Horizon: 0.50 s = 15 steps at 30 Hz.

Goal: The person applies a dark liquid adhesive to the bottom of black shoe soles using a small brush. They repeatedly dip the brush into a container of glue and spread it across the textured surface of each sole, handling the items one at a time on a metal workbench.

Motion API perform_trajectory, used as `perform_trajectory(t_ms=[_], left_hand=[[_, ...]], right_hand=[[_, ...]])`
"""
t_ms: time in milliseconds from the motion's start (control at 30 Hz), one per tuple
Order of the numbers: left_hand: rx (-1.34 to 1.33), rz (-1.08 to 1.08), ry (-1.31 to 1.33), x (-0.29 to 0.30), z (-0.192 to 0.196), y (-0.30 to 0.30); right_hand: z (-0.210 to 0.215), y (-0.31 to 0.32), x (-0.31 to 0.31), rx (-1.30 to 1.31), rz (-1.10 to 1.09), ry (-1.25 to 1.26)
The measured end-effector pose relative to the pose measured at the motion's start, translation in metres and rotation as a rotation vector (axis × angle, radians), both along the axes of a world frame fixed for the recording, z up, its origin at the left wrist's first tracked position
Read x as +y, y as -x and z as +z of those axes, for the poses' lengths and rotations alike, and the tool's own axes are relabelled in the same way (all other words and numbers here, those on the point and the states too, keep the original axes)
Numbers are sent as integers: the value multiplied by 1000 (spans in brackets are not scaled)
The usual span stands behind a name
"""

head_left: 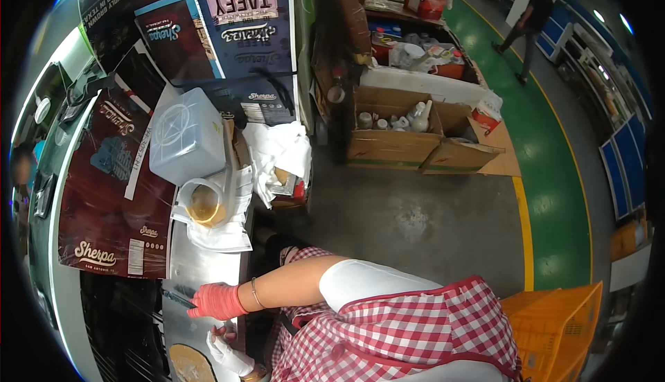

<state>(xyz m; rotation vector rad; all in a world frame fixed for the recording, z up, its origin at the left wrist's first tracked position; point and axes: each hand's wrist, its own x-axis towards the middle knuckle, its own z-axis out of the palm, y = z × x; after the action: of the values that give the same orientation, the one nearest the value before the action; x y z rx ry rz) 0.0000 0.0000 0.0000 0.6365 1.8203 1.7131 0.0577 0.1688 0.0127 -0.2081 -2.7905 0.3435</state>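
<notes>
Left hand [232,356], white glove, rests at the steel table [201,264] near edge, grip unclear. Right hand [216,301], red glove, grasps a thin dark tool [178,299], long axis pointing left across the table. Further along the table: open tub [204,203], then clear lidded container [185,135].

The person wears a red-and-white checked apron [415,330] with red trim over white sleeves, a red glove on one hand [216,301], a white glove on the other hand [228,354], and a thin bracelet [255,292].
</notes>
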Motion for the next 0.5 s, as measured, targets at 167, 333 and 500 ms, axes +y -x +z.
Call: perform_trajectory(t_ms=[167, 333, 500], left_hand=[[-228, -3, -125, -3, -21, -6], [-103, 20, -90, -3, 1, -19], [-23, -17, -35, 0, 14, -18]], right_hand=[[-25, -8, -5, 122, -25, -78], [2, -7, -7, 48, 18, -7], [-2, -7, -4, 110, -36, 0]])
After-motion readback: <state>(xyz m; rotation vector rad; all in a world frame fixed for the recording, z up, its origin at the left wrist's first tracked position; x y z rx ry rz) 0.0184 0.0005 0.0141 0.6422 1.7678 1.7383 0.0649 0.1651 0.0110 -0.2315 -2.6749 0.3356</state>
